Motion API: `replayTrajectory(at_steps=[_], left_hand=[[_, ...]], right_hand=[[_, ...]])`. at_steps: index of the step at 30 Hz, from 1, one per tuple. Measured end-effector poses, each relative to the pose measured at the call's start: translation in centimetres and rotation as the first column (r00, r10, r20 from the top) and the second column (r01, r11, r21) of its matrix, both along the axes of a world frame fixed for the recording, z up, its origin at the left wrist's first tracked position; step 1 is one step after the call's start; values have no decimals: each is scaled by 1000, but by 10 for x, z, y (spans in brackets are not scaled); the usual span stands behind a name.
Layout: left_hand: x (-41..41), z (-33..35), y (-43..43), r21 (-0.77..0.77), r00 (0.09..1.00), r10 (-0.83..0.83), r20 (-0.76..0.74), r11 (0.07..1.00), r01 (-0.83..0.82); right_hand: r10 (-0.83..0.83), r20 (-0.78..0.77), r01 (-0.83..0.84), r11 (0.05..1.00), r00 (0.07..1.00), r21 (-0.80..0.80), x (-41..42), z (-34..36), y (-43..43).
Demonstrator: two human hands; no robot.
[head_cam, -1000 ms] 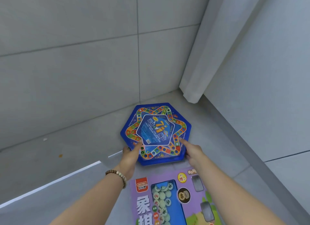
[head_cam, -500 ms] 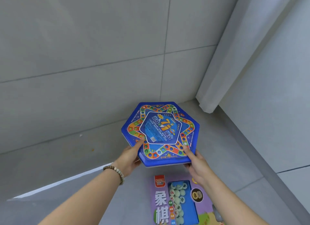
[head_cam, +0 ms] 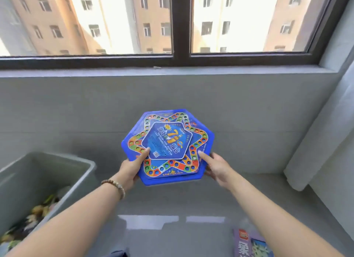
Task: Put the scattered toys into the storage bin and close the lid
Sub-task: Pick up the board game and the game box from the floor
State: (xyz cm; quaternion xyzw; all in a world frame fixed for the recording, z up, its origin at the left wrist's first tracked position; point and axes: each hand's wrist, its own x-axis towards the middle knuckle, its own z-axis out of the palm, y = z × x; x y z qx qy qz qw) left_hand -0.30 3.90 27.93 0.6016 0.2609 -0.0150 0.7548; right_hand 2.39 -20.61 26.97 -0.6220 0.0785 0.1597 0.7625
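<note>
In the head view, you hold the blue hexagonal game board [head_cam: 168,147] in the air at the centre of the frame, in front of the grey wall [head_cam: 76,113]. Your left hand [head_cam: 132,170] grips its edge at about 8 o'clock, with the thumb on the printed face and the fingers under it. Your right hand [head_cam: 214,166] grips the edge at about 4 o'clock in the same way. I think you use both hands because the board is wide and flat, and the face is kept up toward you so that nothing slides off.

The grey storage bin [head_cam: 57,161] stands at 8 o'clock of the frame, open, with colourful toys [head_cam: 38,212] inside. The board is well apart from it, at its 3 o'clock side. The lid is not in view.

At 5 o'clock a purple chess box [head_cam: 249,243] lies on the floor [head_cam: 172,199], not yet stored. The next move, I judge, is to carry the board toward 8 o'clock and down into the bin.
</note>
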Motion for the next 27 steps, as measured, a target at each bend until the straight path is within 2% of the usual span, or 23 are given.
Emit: replayTrajectory(at_steps=[3, 7, 12, 15, 20, 23, 27], left_hand=[[-41, 30, 84, 19, 994, 89, 58, 996, -91], [-97, 36, 202, 31, 955, 285, 80, 957, -288], [-155, 5, 317, 107, 880, 470, 74, 873, -475], [-179, -37, 371, 146, 834, 551, 0, 825, -545], [-208, -129, 424, 112, 801, 554, -228, 832, -543], [-212, -161, 429, 163, 756, 579, -305, 814, -558], [-208, -185, 429, 216, 728, 597, -336, 802, -558]], right_hand=[[106, 40, -105, 994, 994, -8, -8, 28, 84], [266, 50, -265, 964, 963, -27, -24, 39, 202], [435, 46, -427, 895, 899, -125, -35, 17, 342], [507, 8, -490, 837, 862, -244, -34, -15, 411], [606, -111, -584, 676, 787, -450, -24, -81, 486], [619, -190, -626, 628, 762, -462, -16, -111, 500], [631, -283, -679, 569, 722, -463, -8, -139, 519]])
